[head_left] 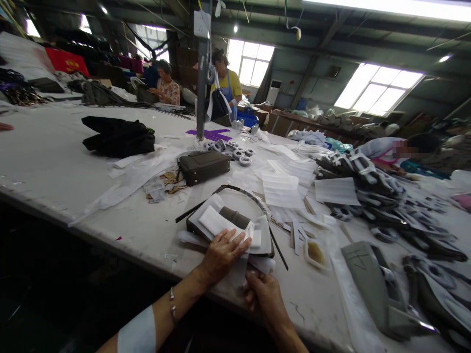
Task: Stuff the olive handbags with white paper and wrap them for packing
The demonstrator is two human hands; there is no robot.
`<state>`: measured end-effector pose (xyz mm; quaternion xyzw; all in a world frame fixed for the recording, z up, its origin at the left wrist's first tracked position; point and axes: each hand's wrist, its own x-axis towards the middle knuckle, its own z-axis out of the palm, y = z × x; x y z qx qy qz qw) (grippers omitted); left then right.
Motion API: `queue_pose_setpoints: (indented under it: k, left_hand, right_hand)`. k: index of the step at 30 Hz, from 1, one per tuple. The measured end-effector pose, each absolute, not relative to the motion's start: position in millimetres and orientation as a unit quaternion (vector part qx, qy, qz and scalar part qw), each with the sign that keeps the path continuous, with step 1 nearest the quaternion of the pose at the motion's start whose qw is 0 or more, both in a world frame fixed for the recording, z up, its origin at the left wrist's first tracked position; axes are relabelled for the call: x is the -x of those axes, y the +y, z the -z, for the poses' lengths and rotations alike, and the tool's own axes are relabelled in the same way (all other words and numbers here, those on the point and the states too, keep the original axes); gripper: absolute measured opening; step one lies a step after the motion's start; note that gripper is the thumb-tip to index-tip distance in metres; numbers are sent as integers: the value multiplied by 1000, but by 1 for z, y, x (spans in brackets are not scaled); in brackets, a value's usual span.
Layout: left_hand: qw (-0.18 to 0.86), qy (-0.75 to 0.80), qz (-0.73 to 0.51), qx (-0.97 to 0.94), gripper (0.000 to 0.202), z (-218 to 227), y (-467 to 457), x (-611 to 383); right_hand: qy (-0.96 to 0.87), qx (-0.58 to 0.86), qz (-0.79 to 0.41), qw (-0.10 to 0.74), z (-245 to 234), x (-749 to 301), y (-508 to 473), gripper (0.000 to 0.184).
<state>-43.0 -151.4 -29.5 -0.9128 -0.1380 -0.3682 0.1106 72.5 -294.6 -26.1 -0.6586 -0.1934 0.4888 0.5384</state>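
A dark olive handbag [235, 217] lies near the table's front edge, partly covered by folded white foam sheet [213, 223]. Its curved handle [245, 192] is wrapped in pale material, and a thin dark strap end [278, 247] sticks out on the right. My left hand [226, 252] rests on the foam with fingers stretched out and pressing down flat. Just below and to the right, my right hand [265, 291] is closed, its fingers pinching thin clear plastic [241, 269] at the table edge. The fingertips are partly hidden.
Behind the bag stand another olive bag [204, 166], grey tape rolls [243, 157] and a black bag [119, 137]. A small dish of amber matter [315, 254] sits to the right, near piled bag parts [386, 196]. Co-workers [230, 83] are at the table's far side.
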Motion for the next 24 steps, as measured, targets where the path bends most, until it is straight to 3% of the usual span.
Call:
queue_pose_setpoints:
  k: [5,9,15,17,21,24]
  left_hand:
    - [75,-167,360,915,45,33,-154,32]
    - [61,-175,347,919,48,34,-155,33]
    - [65,-163,341,924,46,39,-159,33]
    - [65,-163,341,924,46,39,-160,32]
    - [38,-166,341,924,47,36,-161,31]
    - [7,-172,339,925,47,32,-161,33]
  right_hand:
    - [-229,647,-468,556,32,-76,-305,53]
    - [-240,662,-478,525,36,-75,-314,50]
    - [-347,722,-499,331,-9,-90,-330,35]
    - [-418,738,-413,333,-43,-99,-326,33]
    - [-535,706,-153,439,-91,-111,-293,20]
    - [-606,664,-118,421,-80,-119,-268,16]
